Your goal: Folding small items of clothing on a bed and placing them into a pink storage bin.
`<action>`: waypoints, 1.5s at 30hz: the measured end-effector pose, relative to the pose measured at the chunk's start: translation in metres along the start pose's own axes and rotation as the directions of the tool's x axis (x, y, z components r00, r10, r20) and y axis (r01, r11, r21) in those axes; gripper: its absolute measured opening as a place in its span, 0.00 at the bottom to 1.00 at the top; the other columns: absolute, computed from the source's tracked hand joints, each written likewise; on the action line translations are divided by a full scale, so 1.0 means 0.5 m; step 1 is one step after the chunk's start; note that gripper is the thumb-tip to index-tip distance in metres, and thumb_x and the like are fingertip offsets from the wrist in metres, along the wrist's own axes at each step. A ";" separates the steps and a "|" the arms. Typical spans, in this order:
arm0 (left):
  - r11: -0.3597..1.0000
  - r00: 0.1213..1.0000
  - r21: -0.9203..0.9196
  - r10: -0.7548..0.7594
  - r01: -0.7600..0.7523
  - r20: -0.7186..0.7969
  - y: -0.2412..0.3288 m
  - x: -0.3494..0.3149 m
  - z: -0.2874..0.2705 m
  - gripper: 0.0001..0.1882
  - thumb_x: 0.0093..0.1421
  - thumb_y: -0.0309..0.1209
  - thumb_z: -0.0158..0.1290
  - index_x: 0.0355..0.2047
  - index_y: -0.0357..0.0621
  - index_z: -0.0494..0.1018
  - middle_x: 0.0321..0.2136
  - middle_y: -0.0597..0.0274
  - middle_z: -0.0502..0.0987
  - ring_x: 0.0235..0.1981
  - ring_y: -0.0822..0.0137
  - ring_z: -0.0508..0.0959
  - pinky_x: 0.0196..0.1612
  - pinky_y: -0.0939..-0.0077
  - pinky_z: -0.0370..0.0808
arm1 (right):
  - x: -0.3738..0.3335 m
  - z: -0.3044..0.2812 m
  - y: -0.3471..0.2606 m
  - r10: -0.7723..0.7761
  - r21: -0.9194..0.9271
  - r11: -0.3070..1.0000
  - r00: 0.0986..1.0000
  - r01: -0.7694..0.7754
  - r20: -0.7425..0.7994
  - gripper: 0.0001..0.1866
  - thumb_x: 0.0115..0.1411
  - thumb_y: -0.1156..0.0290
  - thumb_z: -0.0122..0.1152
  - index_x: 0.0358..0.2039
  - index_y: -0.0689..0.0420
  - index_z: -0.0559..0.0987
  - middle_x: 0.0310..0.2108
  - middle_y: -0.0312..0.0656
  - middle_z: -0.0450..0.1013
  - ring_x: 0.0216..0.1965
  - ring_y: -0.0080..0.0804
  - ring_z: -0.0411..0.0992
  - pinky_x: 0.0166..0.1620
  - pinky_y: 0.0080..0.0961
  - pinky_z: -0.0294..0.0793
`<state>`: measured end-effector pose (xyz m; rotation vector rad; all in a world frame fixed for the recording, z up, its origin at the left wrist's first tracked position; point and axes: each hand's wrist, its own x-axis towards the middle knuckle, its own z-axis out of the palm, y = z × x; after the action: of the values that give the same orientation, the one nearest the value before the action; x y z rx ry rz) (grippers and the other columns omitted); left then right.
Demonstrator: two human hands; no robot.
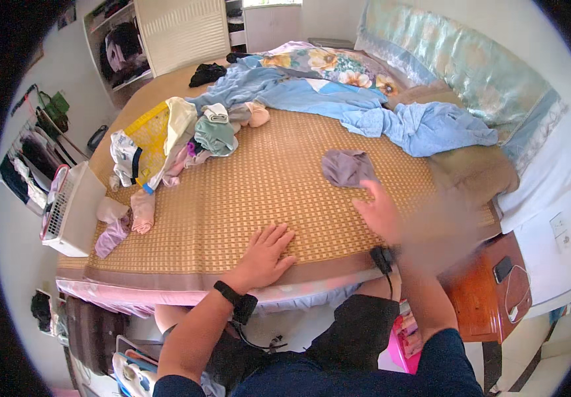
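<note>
A small mauve-grey cloth garment (348, 168) lies bunched on the woven bed mat (285, 152); its exact kind does not show. My right hand (379, 213) is at its near right edge, with forefinger and thumb apart and the fingertips by the fabric. Whether they touch it I cannot tell. My left hand (264, 255) rests flat on the mat near the bed's front edge, fingers spread and holding nothing. Each wrist wears a black strapped device.
A clothes pile (216, 135) lies at left on the bed, with socks (142, 210) nearer. Blue garments (431, 126) and a floral cloth (325, 63) lie along the back. A white basket (77, 212) stands at left; a wooden nightstand (477, 284) with a phone (502, 269) is at right.
</note>
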<state>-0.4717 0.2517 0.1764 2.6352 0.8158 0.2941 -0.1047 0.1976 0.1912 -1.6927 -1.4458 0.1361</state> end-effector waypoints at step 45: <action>0.118 0.742 -0.993 -0.667 0.004 -0.076 -0.062 -0.004 -0.003 0.05 0.73 0.26 0.62 0.44 0.35 0.82 0.34 0.61 0.83 0.25 0.75 0.80 0.22 0.77 0.82 | -0.071 0.225 -0.150 0.006 0.407 0.908 0.975 -0.099 0.222 0.13 0.63 0.76 0.71 0.49 0.59 0.86 0.41 0.37 0.83 0.40 0.26 0.80 0.46 0.27 0.80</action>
<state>-0.4895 0.2745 0.1653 1.0019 0.9311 1.0386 -0.2378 0.2232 0.1574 -1.3931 -1.4050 0.6333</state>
